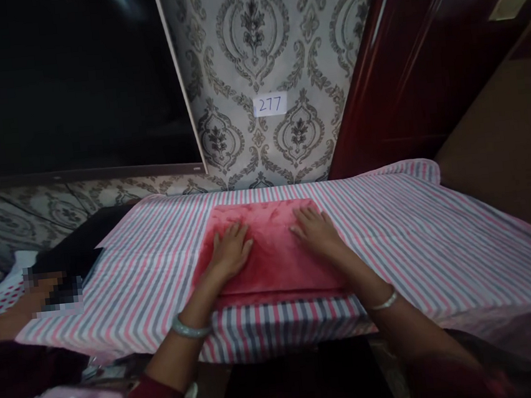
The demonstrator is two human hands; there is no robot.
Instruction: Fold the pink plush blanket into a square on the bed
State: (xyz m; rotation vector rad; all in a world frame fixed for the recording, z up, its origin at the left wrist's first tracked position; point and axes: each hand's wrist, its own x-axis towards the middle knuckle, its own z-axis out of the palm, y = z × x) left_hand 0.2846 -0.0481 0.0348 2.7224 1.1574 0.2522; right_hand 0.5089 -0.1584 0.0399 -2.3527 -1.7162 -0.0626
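A red plush cloth, folded into a rough rectangle, lies on a striped tablecloth in front of me. Its near edge shows a second layer beneath the top one. My left hand rests flat on the left part of the cloth, fingers stretched forward. On the upper right part lies my right hand, palm down with the fingers spread. Neither hand grips anything. What is inside the folds, if anything, is hidden.
A large dark television screen stands at the back left. A paper label reading 277 is on the patterned wall. Dark red panelling rises at the right. Another person's arm reaches in at the left edge.
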